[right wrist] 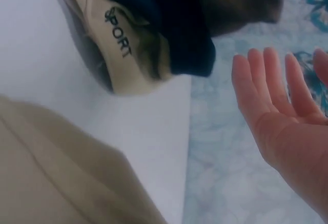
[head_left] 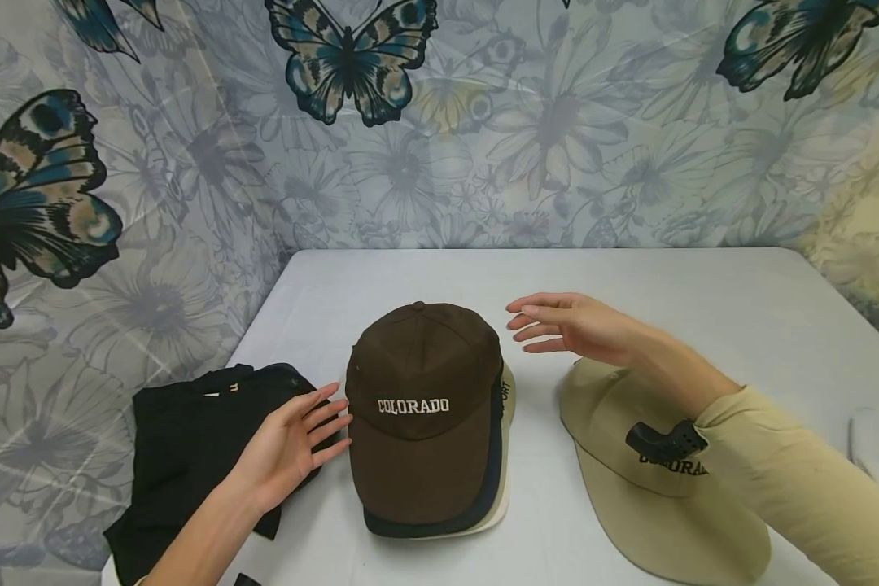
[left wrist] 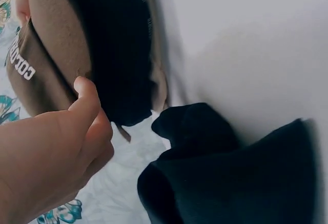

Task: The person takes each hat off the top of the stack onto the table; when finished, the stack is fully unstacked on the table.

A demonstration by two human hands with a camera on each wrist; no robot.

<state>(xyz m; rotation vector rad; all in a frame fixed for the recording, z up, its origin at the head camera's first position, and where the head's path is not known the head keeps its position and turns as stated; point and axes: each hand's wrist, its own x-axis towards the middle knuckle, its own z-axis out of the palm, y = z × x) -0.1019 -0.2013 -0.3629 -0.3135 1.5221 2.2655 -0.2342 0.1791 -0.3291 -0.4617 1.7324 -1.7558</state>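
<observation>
A brown cap (head_left: 421, 366) lettered COLORADO tops a stack of caps in the middle of the table. Below it show the edges of a navy cap (head_left: 496, 439) and a beige cap (right wrist: 123, 49) lettered SPORT. My left hand (head_left: 289, 439) is at the left side of the stack, its fingers extended with the tips right at the brown cap's edge. To the right of the stack, my right hand (head_left: 571, 325) hovers with spread, relaxed fingers and holds nothing. Under the right forearm lies a khaki cap (head_left: 666, 488), its lettering partly hidden by a black wrist strap (head_left: 662, 442).
Folded black cloth (head_left: 190, 448), seemingly a garment, lies on the table's left side, partly behind my left forearm. The white table (head_left: 557, 264) reaches back to a curtain (head_left: 439, 179) printed with flowers and butterflies. A clear object (head_left: 875, 443) is at the right edge.
</observation>
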